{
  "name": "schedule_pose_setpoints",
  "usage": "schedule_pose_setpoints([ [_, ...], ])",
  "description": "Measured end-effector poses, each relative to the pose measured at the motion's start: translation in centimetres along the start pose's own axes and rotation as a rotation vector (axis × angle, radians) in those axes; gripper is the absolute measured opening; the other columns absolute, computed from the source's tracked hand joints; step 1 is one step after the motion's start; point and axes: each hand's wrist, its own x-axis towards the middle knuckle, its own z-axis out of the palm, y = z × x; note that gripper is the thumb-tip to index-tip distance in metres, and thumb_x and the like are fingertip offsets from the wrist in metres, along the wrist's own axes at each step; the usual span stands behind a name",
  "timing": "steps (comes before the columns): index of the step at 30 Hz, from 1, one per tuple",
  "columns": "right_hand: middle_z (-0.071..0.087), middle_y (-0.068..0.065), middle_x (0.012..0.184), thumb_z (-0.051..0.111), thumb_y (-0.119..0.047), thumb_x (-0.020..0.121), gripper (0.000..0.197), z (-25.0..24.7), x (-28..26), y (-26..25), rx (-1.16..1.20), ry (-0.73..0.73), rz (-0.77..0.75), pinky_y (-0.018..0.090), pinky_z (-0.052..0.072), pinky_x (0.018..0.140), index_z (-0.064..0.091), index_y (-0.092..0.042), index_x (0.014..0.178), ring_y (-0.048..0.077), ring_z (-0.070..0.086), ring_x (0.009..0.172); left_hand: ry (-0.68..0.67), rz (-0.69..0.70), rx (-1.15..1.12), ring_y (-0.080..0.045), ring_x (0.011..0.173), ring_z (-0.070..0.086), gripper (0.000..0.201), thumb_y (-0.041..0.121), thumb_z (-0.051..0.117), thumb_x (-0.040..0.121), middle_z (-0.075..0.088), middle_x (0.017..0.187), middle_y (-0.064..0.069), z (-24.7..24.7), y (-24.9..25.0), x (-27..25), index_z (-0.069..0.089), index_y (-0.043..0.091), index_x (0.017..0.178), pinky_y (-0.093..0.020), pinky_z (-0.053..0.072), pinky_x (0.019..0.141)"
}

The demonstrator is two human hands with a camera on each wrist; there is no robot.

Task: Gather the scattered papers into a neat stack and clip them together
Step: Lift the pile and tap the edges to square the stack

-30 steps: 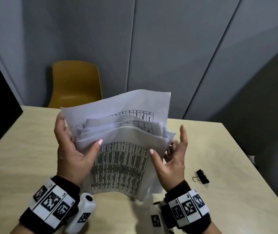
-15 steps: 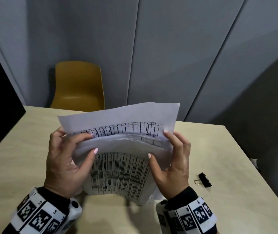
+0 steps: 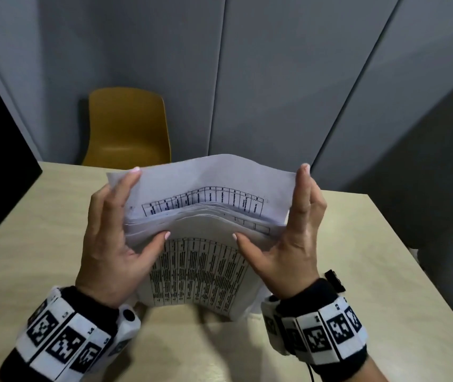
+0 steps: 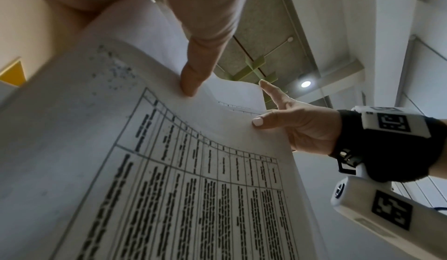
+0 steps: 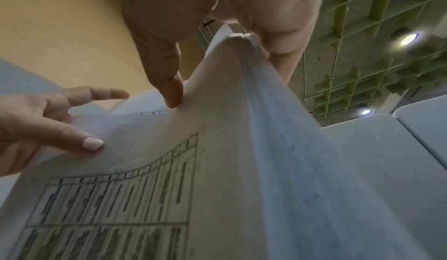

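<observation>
Head view shows my left hand [image 3: 115,244] and right hand [image 3: 294,241] now flat-fingered against the papers' [image 3: 200,257] sides, thumbs pressing the front, sheets upright on the bench [image 3: 27,271], squarer than before, so clipping is probably near.

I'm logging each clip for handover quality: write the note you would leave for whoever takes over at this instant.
Left hand: fingers straight along the left edge of the paper stack, thumb on its front.
Right hand: the same on the right edge.
Stack: stood upright on the table, bowed, top edges uneven; one back sheet sticks up above the rest.
Binder clip: on the table beyond the right wrist, partly hidden, not on the papers.
Done: sheets gathered.
Left: square the edges, pick up the clip, clip the stack.
</observation>
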Motion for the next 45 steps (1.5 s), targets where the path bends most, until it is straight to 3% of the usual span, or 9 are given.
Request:
schedule_pose_setpoints([
  [3, 0.020, 0.033, 0.140, 0.088, -0.005, 0.048, 0.133, -0.2, 0.3, 0.0, 0.018, -0.009, 0.015, 0.014, 0.031, 0.106, 0.000, -0.030, 0.145, -0.004, 0.018, 0.134, -0.044, 0.011, -0.047, -0.002, 0.121, 0.035, 0.120, 0.005, 0.084, 0.057, 0.035, 0.131, 0.000, -0.1, -0.3, 0.0, 0.010, 0.041, 0.145, -0.003, 0.025, 0.103],
  [8, 0.024, 0.023, 0.143, 0.083, -0.013, 0.056, 0.083, -0.2, -0.5, 0.4, -0.059, -0.047, 0.025, 0.013, 0.037, 0.099, 0.044, -0.023, 0.128, -0.010, 0.031, 0.117, -0.095, 0.030, -0.071, 0.020, 0.113, 0.037, 0.045, 0.028, 0.065, 0.070, 0.047, 0.127, -0.006, -0.4, -0.1, 0.2, 0.062, 0.013, 0.112, 0.001, 0.027, 0.098],
  [15, 0.040, 0.016, 0.132, 0.069, -0.010, 0.073, 0.036, 0.4, -2.1, 0.6, 0.001, -0.063, 0.072, 0.014, 0.043, 0.093, 0.065, -0.016, 0.108, 0.022, 0.057, 0.099, -0.099, 0.018, -0.114, -0.007, 0.098, 0.056, 0.038, 0.018, 0.058, 0.080, 0.051, 0.125, -0.013, -0.1, -0.1, -0.1, 0.062, 0.012, 0.116, -0.006, 0.036, 0.096],
  [22, 0.052, 0.003, 0.124, 0.059, -0.005, 0.076, 0.050, 0.6, -3.0, 0.6, 0.127, -0.061, 0.109, 0.018, 0.041, 0.097, 0.051, -0.012, 0.125, 0.003, 0.049, 0.116, -0.080, -0.030, -0.197, 0.005, 0.103, 0.055, 0.053, 0.006, 0.065, 0.078, 0.064, 0.109, -0.003, 0.3, -0.4, -0.3, 0.050, 0.017, 0.127, -0.006, 0.041, 0.090],
  [26, 0.055, -0.014, 0.119, 0.076, -0.004, 0.067, 0.080, 0.7, -4.1, 2.6, 0.424, -0.055, 0.433, 0.013, 0.046, 0.086, 0.037, -0.015, 0.136, -0.004, 0.057, 0.101, -0.123, -0.358, -0.586, -0.003, 0.099, 0.063, 0.090, 0.008, 0.077, 0.057, 0.065, 0.106, 0.004, 0.8, -3.0, -1.3, 0.035, 0.035, 0.132, -0.010, 0.050, 0.077],
  [30, 0.074, -0.010, 0.076, 0.076, -0.010, 0.068, 0.024, 2.3, -6.0, 4.1, 0.561, -0.265, 0.681, 0.029, 0.056, 0.072, 0.074, -0.030, 0.080, 0.003, 0.067, 0.074, -0.267, -0.675, -0.709, -0.003, 0.089, 0.066, 0.049, 0.036, 0.090, 0.047, 0.074, 0.086, 0.015, 3.1, -5.4, -3.9, 0.070, 0.034, 0.091, -0.011, 0.051, 0.071],
  [34, 0.071, -0.015, 0.064, 0.070, 0.011, 0.072, 0.030, 2.6, -5.4, 3.9, 0.594, -0.132, 0.643, 0.016, 0.053, 0.060, 0.070, -0.019, 0.072, -0.002, 0.064, 0.064, -0.147, -0.576, -0.637, 0.007, 0.066, 0.063, 0.023, 0.007, 0.078, 0.069, 0.069, 0.068, 0.026, 4.2, -4.3, -2.6, 0.073, 0.030, 0.069, -0.008, 0.050, 0.065],
  [41, 0.066, -0.002, 0.094, 0.082, 0.002, 0.060, 0.058, 2.3, -5.3, 4.1, 0.645, -0.146, 0.739, 0.012, 0.052, 0.066, 0.052, -0.023, 0.104, -0.003, 0.066, 0.081, -0.204, -0.530, -0.753, 0.007, 0.086, 0.065, 0.056, -0.004, 0.081, 0.060, 0.072, 0.091, 0.024, 3.5, -4.4, -2.3, 0.061, 0.024, 0.104, -0.008, 0.050, 0.073],
  [45, 0.071, -0.004, 0.087, 0.079, -0.004, 0.060, 0.049, 3.5, -5.5, 3.5, 0.642, -0.145, 0.710, 0.017, 0.053, 0.067, 0.056, -0.017, 0.101, 0.005, 0.067, 0.081, -0.203, -0.505, -0.691, 0.010, 0.086, 0.064, 0.052, 0.029, 0.081, 0.052, 0.071, 0.092, 0.027, 4.0, -3.9, -2.3, 0.063, 0.026, 0.101, -0.006, 0.048, 0.075],
])
